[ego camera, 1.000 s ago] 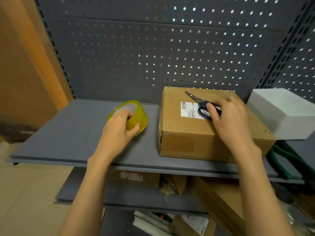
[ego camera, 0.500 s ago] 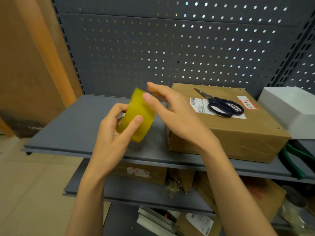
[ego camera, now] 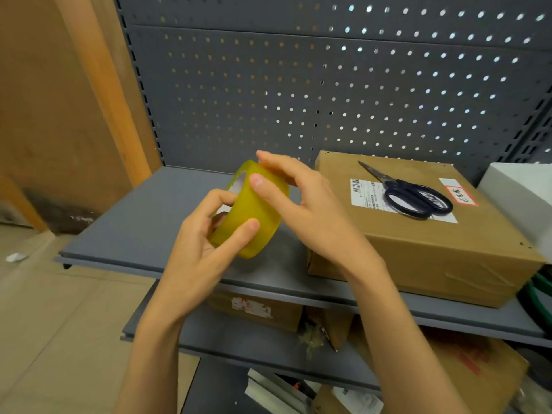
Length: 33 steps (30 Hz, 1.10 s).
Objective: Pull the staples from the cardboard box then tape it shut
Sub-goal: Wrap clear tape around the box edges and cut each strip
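My left hand (ego camera: pixel 203 243) grips a yellow tape roll (ego camera: pixel 254 231) above the grey shelf (ego camera: pixel 143 228), fingers through its core and thumb on the outer band. My right hand (ego camera: pixel 304 207) lies on the roll's top and right side, its fingers and thumb touching the tape surface. To the right stands a closed brown cardboard box (ego camera: pixel 424 249) with a white shipping label. Black-handled scissors (ego camera: pixel 412 195) lie on its lid, blades pointing to the back left.
A white box (ego camera: pixel 519 198) stands right of the cardboard box against the perforated back panel (ego camera: pixel 298 85). Green cable (ego camera: pixel 537 294) hangs at the shelf's right end. Lower shelves hold more cartons (ego camera: pixel 257 309). A wooden board (ego camera: pixel 59 100) stands at the left.
My left hand lifted the tape roll off the shelf. My right hand let go of the scissors, left them on the box and came over to the roll.
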Each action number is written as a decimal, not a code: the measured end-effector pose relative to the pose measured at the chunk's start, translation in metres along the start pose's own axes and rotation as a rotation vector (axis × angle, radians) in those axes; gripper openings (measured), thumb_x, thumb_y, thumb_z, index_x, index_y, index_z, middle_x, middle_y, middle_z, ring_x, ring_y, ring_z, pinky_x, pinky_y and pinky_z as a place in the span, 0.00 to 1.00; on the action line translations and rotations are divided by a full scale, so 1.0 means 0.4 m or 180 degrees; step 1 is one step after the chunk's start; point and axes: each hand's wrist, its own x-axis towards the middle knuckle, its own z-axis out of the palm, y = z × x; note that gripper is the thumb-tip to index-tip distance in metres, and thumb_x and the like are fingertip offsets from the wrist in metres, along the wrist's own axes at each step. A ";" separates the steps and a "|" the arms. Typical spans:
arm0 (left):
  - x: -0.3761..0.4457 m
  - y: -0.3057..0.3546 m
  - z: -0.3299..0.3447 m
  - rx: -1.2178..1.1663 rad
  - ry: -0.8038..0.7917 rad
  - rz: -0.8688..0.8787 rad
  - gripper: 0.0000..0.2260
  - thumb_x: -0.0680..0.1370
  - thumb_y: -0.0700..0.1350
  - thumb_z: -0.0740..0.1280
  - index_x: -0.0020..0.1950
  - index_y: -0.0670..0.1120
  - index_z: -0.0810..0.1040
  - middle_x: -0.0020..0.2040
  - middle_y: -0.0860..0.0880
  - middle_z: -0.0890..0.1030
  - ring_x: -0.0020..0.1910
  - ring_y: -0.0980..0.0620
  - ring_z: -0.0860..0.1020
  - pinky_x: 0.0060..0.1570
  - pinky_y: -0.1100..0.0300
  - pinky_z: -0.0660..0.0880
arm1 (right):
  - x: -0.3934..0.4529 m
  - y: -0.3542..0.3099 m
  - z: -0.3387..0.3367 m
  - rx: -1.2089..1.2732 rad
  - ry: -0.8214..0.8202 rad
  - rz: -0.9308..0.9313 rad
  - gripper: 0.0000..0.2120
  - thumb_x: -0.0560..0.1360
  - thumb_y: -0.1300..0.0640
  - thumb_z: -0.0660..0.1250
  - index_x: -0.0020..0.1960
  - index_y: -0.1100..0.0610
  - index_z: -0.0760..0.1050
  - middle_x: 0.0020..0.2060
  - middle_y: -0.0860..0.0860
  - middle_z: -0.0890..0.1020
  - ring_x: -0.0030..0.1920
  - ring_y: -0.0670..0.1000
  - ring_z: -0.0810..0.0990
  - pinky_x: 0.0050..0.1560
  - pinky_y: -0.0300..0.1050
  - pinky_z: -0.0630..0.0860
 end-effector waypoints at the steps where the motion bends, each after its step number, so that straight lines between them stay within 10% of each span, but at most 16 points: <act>1: 0.000 0.001 -0.003 -0.0043 -0.0028 0.0008 0.11 0.73 0.52 0.65 0.50 0.47 0.74 0.41 0.56 0.77 0.39 0.58 0.75 0.36 0.65 0.74 | 0.005 0.003 0.000 0.0026 -0.0104 0.0138 0.25 0.74 0.40 0.61 0.68 0.50 0.70 0.61 0.45 0.76 0.63 0.44 0.72 0.66 0.48 0.68; 15: -0.001 0.006 -0.012 -0.0295 -0.0426 -0.0242 0.12 0.69 0.51 0.63 0.52 0.55 0.70 0.37 0.54 0.79 0.36 0.58 0.76 0.40 0.62 0.77 | -0.011 -0.003 0.009 0.0128 0.0037 -0.0163 0.25 0.69 0.42 0.68 0.64 0.48 0.73 0.58 0.42 0.76 0.61 0.43 0.73 0.62 0.50 0.71; 28: -0.019 0.023 0.026 -0.0100 -0.0685 -0.0319 0.26 0.68 0.49 0.63 0.65 0.61 0.63 0.55 0.63 0.78 0.46 0.55 0.80 0.43 0.59 0.79 | -0.003 -0.023 0.025 0.0032 0.0286 -0.0133 0.11 0.70 0.53 0.73 0.46 0.53 0.72 0.43 0.45 0.73 0.47 0.46 0.71 0.48 0.37 0.69; 33: -0.013 0.012 0.032 -0.0008 -0.0599 -0.0270 0.22 0.76 0.36 0.65 0.63 0.59 0.66 0.53 0.61 0.79 0.51 0.58 0.79 0.44 0.67 0.75 | -0.014 -0.020 0.029 -0.0158 0.0370 -0.0257 0.09 0.72 0.53 0.71 0.46 0.56 0.73 0.42 0.46 0.74 0.44 0.42 0.71 0.44 0.34 0.68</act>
